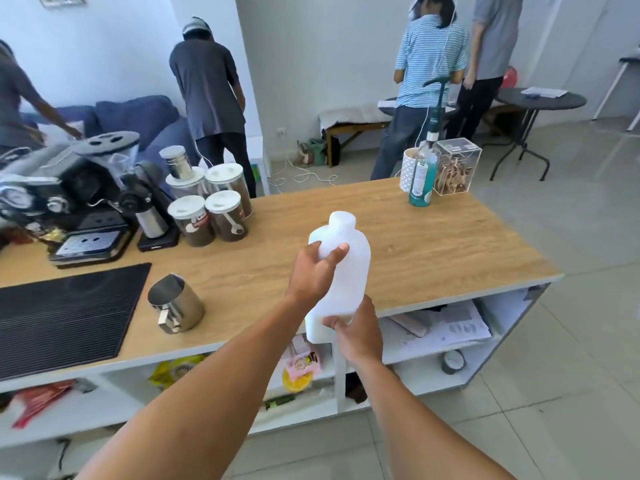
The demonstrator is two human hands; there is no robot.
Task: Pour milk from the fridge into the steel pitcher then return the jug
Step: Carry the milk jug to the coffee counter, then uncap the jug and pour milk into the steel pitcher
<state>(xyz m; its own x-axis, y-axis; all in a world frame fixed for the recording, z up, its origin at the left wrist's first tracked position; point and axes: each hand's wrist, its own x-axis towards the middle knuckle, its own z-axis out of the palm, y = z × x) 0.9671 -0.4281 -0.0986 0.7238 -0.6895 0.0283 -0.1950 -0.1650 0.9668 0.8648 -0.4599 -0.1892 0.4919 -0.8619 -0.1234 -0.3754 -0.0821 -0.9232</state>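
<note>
Both hands grip the white plastic milk jug (341, 271): the left hand (317, 268) wraps its upper body below the neck, and the right hand (358, 327) clasps its base. It hangs in the air over the near edge of the wooden counter (433, 254), long axis tilted, capped neck pointing up and away. No label shows on it. Left of the jug and apart from it, the steel pitcher (178, 303) stands on the counter beside the black ribbed mat (65, 313), mouth up. Writing on the teal bottle (420, 178) at the far edge is too small to read.
</note>
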